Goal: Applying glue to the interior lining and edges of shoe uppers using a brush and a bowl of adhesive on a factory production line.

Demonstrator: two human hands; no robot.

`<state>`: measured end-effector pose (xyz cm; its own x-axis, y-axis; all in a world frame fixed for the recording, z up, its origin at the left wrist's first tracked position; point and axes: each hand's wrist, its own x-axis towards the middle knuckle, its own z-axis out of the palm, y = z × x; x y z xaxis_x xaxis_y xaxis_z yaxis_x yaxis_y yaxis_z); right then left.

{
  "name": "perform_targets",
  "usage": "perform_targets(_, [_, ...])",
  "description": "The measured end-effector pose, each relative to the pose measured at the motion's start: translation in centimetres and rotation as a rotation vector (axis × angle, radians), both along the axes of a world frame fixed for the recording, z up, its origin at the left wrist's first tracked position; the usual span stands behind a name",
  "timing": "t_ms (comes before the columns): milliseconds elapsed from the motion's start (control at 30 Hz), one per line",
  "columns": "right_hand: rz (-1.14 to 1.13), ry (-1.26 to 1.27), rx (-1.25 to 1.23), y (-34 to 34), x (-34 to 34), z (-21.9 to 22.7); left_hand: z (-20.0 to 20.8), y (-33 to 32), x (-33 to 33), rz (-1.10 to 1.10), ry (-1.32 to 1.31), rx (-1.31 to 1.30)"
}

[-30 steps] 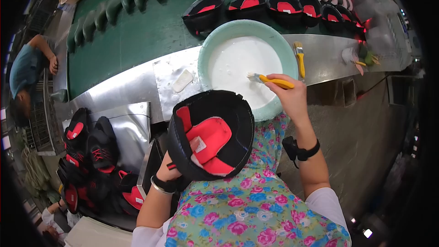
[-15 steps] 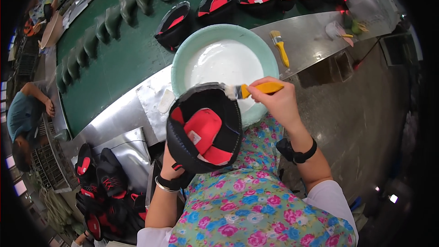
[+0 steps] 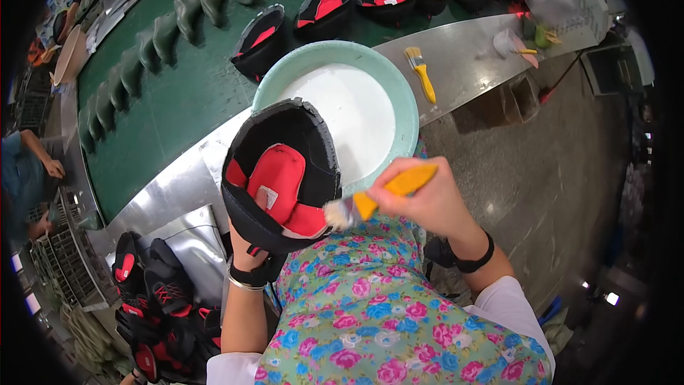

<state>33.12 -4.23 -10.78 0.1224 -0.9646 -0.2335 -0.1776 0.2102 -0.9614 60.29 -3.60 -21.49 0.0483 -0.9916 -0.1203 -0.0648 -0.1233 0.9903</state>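
Left hand (image 3: 251,255) grips black-and-red shoe upper (image 3: 280,177) from below, opening facing up, long axis toward the glue basin (image 3: 406,110). Right hand (image 3: 420,198) closed round yellow brush (image 3: 370,201), bristles touching upper's near rim, handle pointing right. Spare brush (image 3: 420,73) lies on metal surface (image 3: 463,64) beyond.
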Motion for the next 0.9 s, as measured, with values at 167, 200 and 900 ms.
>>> perform_targets(167, [-0.132, 0.165, -0.064, -3.7, -1.2, -1.6, 1.4, 0.6, -0.1, 0.057, 0.596, 0.126])
perform_targets(200, [-0.165, 0.183, -0.151, -4.1, -1.5, -1.5, 1.7, 0.6, 0.1, 0.064, 0.591, 0.111])
perform_targets(900, [0.107, 0.263, -0.156, -3.0, 2.6, 0.0, 0.4, 3.1, 1.4, -0.16, 1.308, 0.777])
